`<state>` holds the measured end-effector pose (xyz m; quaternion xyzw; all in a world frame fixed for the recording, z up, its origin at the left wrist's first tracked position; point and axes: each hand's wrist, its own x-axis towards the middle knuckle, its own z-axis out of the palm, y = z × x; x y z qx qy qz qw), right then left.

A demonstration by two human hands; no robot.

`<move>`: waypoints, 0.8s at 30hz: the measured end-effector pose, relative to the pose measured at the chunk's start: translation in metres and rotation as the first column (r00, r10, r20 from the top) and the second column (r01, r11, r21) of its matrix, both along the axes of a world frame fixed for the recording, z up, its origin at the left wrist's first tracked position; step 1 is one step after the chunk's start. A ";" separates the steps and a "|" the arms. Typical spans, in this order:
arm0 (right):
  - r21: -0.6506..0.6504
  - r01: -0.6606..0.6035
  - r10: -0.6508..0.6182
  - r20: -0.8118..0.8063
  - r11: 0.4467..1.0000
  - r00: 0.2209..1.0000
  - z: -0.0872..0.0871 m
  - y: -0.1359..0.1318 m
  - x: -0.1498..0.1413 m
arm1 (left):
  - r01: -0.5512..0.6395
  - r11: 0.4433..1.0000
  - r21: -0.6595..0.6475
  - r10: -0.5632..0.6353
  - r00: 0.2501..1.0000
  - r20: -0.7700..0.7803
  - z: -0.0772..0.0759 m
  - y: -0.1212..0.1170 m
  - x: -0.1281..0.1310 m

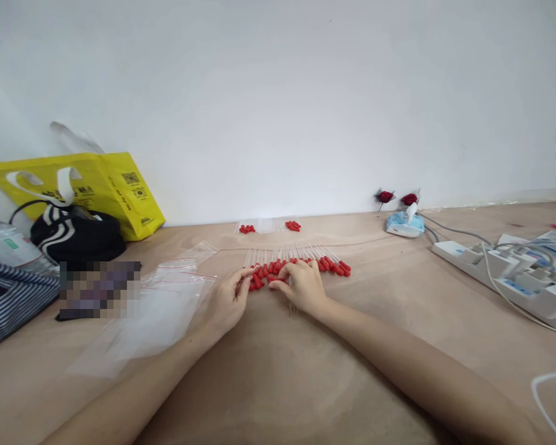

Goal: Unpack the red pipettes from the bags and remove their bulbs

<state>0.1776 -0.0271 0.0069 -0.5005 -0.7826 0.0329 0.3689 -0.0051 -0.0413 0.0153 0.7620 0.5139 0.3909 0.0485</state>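
A row of thin, pale sticks with red tips [337, 268] lies across the middle of the table, stems toward the wall. My left hand [229, 300] is closed at the row's left end, thumb and fingers pinched beside the red tips; a little red shows at its fingertips. My right hand [306, 285] curls over the middle of the row, thumb and fingers closed around red-tipped sticks whose pale stems [293, 309] stick out below the palm toward me. How many it holds is hidden by the fingers.
Clear zip bags [167, 309] lie to the left. Behind the row rests a clear bag with red-tipped pieces [293, 226]. A yellow bag [134, 198] and black cap [83, 238] stand left; a tissue pack [404, 225], dark red roses [409, 199] and power strips [505, 278] are right.
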 end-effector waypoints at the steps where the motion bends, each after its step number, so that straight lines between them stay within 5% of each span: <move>1: -0.021 0.015 -0.015 -0.005 1.000 1.000 0.002 0.003 -0.004 | -0.004 1.000 -0.017 0.004 1.000 0.028 -0.001 0.000 0.000; 5: -0.085 0.032 -0.038 -0.073 0.996 0.997 0.008 0.001 0.000 | 0.014 0.999 -0.052 -0.005 0.984 0.179 -0.004 -0.003 0.007; 8: -0.134 -0.075 0.043 -0.226 0.988 0.973 0.006 -0.010 0.010 | 0.104 0.994 -0.036 -0.092 0.963 0.253 -0.006 -0.008 0.019; 12: -0.204 -0.232 0.119 -0.451 0.951 0.884 -0.003 -0.021 0.013 | 0.232 0.972 -0.027 -0.222 0.952 0.210 -0.009 -0.014 0.042; 17: -0.194 -0.275 0.091 -0.642 0.942 0.762 -0.004 -0.013 0.022 | 0.289 0.957 -0.013 -0.284 0.949 0.135 -0.005 -0.012 0.056; 20: -0.217 -0.233 0.042 -0.641 0.948 0.767 0.003 -0.001 0.045 | 0.164 0.984 -0.071 -0.168 0.985 -0.049 0.007 0.004 0.045; 24: -0.387 -0.050 -0.096 -0.350 0.921 0.932 0.002 0.007 0.074 | -0.119 0.977 -0.178 0.051 0.936 -0.348 0.021 0.036 0.029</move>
